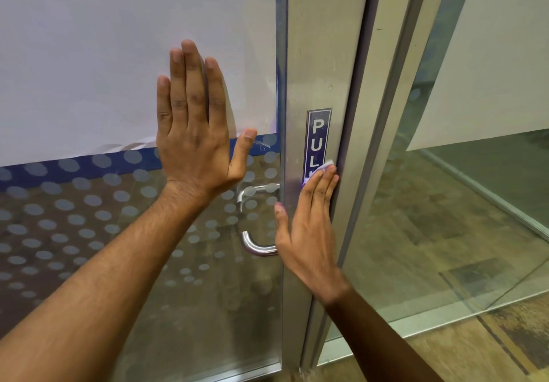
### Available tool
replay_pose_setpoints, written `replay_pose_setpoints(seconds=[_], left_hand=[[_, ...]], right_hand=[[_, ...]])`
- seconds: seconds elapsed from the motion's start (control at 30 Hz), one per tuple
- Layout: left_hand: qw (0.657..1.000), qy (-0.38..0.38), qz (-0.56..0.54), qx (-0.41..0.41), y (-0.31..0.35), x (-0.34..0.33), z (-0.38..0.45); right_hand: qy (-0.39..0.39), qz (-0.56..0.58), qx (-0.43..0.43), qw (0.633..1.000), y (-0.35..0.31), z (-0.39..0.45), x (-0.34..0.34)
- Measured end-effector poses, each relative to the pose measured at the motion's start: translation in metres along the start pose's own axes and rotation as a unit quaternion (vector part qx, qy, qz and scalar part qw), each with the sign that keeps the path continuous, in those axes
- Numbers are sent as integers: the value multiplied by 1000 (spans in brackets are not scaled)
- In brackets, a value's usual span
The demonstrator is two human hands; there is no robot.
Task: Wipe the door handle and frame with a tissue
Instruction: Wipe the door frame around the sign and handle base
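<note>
The right hand [309, 221] hides most of the tissue [326, 165] and door handle [258, 246].

You're standing in an office or commercial building: a metal-framed glass door [190, 292] with frosted dots, a blue PULL sign [318, 140], glass partitions [445, 203] alongside, wood-look floor [463, 349] beyond.

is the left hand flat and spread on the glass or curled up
Flat and open: the left hand lies palm-down on the door glass, fingers straight and pointing up, thumb out to the side.
</note>
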State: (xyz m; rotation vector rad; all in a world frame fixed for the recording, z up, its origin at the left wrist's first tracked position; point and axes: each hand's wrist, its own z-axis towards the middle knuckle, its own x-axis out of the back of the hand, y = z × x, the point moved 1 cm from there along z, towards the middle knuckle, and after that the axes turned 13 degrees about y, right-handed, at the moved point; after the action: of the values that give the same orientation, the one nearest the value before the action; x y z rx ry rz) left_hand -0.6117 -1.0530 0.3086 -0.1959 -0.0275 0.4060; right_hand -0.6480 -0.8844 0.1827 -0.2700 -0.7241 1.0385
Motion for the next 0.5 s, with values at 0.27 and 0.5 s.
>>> replay_pose_setpoints(seconds=[0.27,0.5], left_hand=[[1000,-7,3,2,0,1,1],[1000,-8,-1,3,1,2,2]], right_hand=[[-41,-94,179,978,8,15,3],[-109,-142,320,930,36,17,21]])
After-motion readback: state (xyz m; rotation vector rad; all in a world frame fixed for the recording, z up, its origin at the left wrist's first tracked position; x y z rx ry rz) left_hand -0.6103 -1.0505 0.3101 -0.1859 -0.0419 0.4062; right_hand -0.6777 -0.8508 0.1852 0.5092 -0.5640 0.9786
